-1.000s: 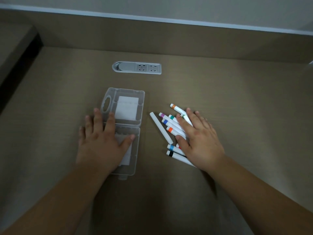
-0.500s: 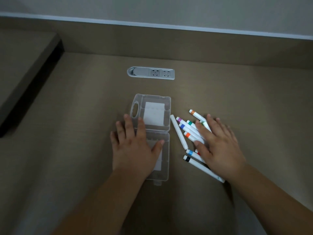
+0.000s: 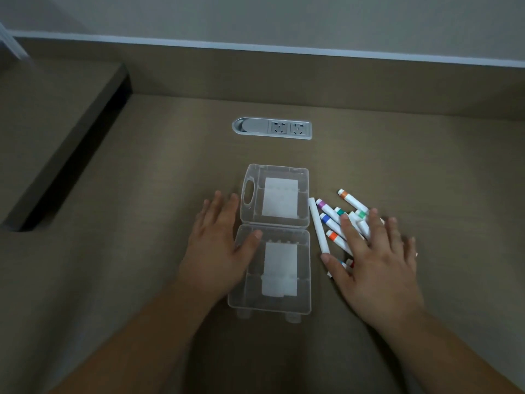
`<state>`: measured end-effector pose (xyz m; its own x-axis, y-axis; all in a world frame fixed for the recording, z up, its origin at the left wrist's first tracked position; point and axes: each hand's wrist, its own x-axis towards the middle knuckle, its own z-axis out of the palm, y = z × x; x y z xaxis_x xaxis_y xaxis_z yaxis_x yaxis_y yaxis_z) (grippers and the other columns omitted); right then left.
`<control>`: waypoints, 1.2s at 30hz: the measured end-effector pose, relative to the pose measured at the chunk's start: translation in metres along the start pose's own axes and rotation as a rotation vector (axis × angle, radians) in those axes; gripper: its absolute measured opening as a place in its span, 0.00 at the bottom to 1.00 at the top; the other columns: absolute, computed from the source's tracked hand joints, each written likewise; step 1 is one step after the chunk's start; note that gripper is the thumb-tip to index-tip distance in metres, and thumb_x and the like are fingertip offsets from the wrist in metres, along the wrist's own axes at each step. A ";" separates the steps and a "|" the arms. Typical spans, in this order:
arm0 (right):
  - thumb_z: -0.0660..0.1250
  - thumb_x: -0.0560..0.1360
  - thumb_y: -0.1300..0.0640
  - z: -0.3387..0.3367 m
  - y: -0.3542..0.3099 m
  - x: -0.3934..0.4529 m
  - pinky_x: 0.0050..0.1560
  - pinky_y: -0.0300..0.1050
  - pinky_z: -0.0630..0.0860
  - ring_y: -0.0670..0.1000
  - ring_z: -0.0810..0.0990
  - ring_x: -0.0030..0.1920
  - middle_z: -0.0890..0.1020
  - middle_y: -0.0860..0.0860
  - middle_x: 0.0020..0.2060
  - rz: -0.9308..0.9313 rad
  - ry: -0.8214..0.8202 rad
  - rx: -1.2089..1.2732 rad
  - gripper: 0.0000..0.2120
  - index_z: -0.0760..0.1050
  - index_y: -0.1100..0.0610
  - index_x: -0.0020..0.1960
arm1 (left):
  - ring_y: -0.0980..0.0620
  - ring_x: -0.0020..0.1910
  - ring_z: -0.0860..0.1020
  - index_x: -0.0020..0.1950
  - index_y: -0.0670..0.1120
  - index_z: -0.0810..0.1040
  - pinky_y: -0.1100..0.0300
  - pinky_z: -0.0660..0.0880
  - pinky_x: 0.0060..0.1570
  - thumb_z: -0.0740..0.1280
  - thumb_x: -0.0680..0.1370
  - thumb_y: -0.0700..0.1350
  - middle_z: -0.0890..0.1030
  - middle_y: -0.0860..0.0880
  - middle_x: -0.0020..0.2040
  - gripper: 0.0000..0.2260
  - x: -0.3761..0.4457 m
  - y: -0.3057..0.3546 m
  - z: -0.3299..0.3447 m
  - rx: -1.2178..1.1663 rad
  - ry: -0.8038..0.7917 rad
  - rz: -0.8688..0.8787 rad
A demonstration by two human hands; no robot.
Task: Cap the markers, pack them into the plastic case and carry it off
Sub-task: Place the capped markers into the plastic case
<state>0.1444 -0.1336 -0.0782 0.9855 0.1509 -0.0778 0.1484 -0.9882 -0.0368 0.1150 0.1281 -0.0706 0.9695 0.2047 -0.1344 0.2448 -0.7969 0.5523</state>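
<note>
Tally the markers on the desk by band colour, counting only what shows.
Orange markers: 2
Green or teal markers: 2
Blue markers: 2
Purple marker: 1
Red marker: 1
Plain white marker: 1
Marker with band hidden: 1
Total: 10 showing; the right hand rests on the pile and may hide more.

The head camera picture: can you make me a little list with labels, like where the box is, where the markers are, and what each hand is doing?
case: clear plastic case lies open flat on the desk, nothing packed in it
markers: loose bunch on the desk, right of the case
left hand: left hand open, flat beside the case, thumb on its near half
right hand: right hand open, spread over the markers
behind: socket strip set in the desk
</note>
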 end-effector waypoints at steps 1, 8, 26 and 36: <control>0.44 0.73 0.27 0.000 0.001 0.001 0.71 0.70 0.56 0.65 0.55 0.76 0.58 0.58 0.77 0.001 0.003 0.000 0.37 0.58 0.43 0.77 | 0.53 0.80 0.41 0.82 0.58 0.46 0.48 0.46 0.78 0.57 0.79 0.65 0.44 0.55 0.82 0.35 0.003 -0.009 -0.004 0.046 -0.008 0.039; 0.45 0.74 0.28 0.000 0.009 0.008 0.72 0.69 0.56 0.63 0.55 0.77 0.58 0.57 0.78 0.004 0.009 -0.003 0.36 0.57 0.43 0.77 | 0.55 0.80 0.36 0.81 0.57 0.42 0.50 0.40 0.79 0.47 0.80 0.66 0.42 0.55 0.82 0.32 0.011 -0.031 -0.002 0.301 -0.054 0.241; 0.44 0.75 0.29 -0.009 0.019 0.028 0.74 0.66 0.54 0.61 0.53 0.78 0.57 0.56 0.78 -0.040 -0.021 0.016 0.36 0.59 0.45 0.77 | 0.56 0.80 0.37 0.82 0.57 0.42 0.50 0.42 0.79 0.43 0.81 0.64 0.45 0.55 0.82 0.30 0.010 -0.031 -0.001 0.308 -0.050 0.235; 0.62 0.75 0.45 -0.022 0.045 0.037 0.62 0.51 0.68 0.58 0.74 0.60 0.77 0.53 0.62 -0.010 0.209 0.335 0.22 0.74 0.52 0.66 | 0.56 0.80 0.38 0.81 0.59 0.41 0.49 0.44 0.80 0.43 0.81 0.64 0.46 0.55 0.82 0.30 0.012 -0.034 0.001 0.317 -0.053 0.244</control>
<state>0.1891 -0.1727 -0.0611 0.9848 0.1186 0.1272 0.1574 -0.9186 -0.3626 0.1184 0.1573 -0.0923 0.9964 -0.0348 -0.0776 -0.0105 -0.9558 0.2937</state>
